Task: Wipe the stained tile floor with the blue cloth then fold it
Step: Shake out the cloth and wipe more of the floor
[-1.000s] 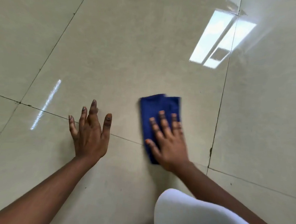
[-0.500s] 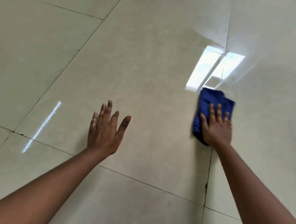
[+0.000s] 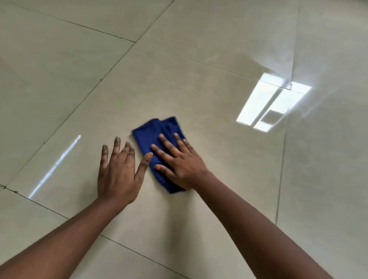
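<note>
A dark blue cloth (image 3: 151,137), bunched into a thick pad, lies on the glossy beige tile floor (image 3: 202,93) near the middle of the view. My right hand (image 3: 177,160) presses flat on top of it with fingers spread, covering its right and near part. My left hand (image 3: 119,170) rests flat on the bare tile just to the left of the cloth, fingers apart, holding nothing; its thumb tip almost touches the cloth's edge. No stain stands out on the tile around the cloth.
Dark grout lines (image 3: 78,104) cross the floor between large tiles. A bright window reflection (image 3: 270,105) glares on the tiles to the right, and a thin light streak (image 3: 56,164) lies to the left. Open floor spreads all around.
My right hand has slid the cloth from the right grout line, near the window reflection, leftward and nearer, up beside my left hand. The left hand stays planted on the tile.
</note>
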